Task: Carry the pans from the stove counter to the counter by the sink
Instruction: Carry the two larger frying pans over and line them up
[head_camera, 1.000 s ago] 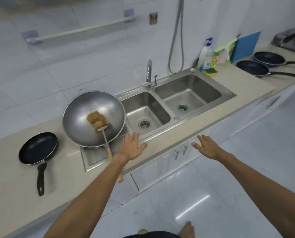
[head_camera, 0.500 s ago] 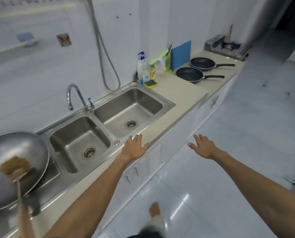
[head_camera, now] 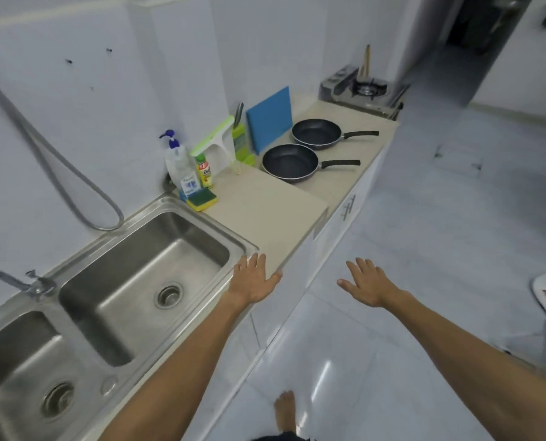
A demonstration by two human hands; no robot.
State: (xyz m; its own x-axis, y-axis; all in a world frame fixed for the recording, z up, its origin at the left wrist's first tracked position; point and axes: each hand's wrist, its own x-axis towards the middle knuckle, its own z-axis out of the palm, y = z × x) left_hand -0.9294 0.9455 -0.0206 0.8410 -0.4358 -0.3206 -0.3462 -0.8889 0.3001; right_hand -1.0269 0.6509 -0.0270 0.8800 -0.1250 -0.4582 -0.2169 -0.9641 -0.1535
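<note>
Two black frying pans lie on the beige counter [head_camera: 265, 214] beyond the sink, handles pointing right. The nearer pan [head_camera: 290, 162] is beside the farther pan [head_camera: 316, 134], which sits closer to the gas stove [head_camera: 359, 89]. My left hand [head_camera: 253, 279] hovers with fingers spread over the counter's front edge, at the right corner of the double sink [head_camera: 144, 265]. My right hand [head_camera: 366, 283] is held out flat over the floor, empty. Both hands are well short of the pans.
A soap bottle [head_camera: 180, 167], a sponge [head_camera: 202, 199], a small yellow bottle, a green-and-white squeegee and a blue board [head_camera: 270, 117] stand along the wall. A hose loop hangs above the sink. The white tiled floor runs on the right; my bare foot [head_camera: 285, 409] shows below.
The view has swung right along the counter: the wok and the left-hand pan have left the frame, and the two pans by the stove are closer. Both hands stay open and empty.
</note>
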